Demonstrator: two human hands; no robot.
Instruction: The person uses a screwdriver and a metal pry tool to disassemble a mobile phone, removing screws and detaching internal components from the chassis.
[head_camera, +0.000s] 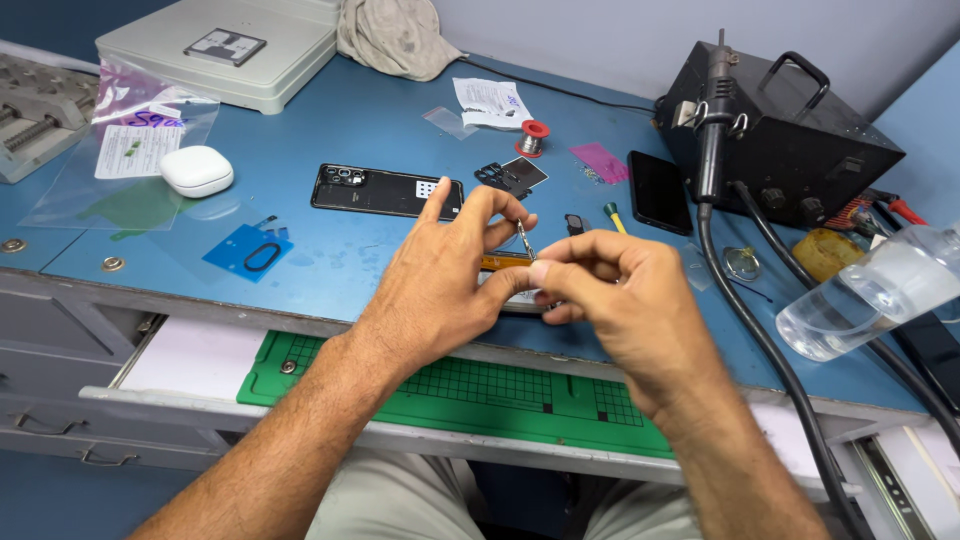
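Note:
My left hand (440, 290) and my right hand (610, 300) meet over the front edge of the blue bench. Between their fingertips stands a thin metal tool (524, 240), like tweezers, tilted upright; both hands pinch around it. Under the hands lies a small flat part with an orange strip (500, 263), mostly hidden. A black phone back cover (385, 190) lies just beyond my left hand. A second black phone (658, 190) lies beyond my right hand.
A black rework station (790, 140) with a hose stands at the back right. A clear bottle (870, 295) lies at the right. A green cutting mat (450, 390) sits in the open drawer. A white earbud case (197, 170), plastic bags and a solder spool (533, 138) lie around.

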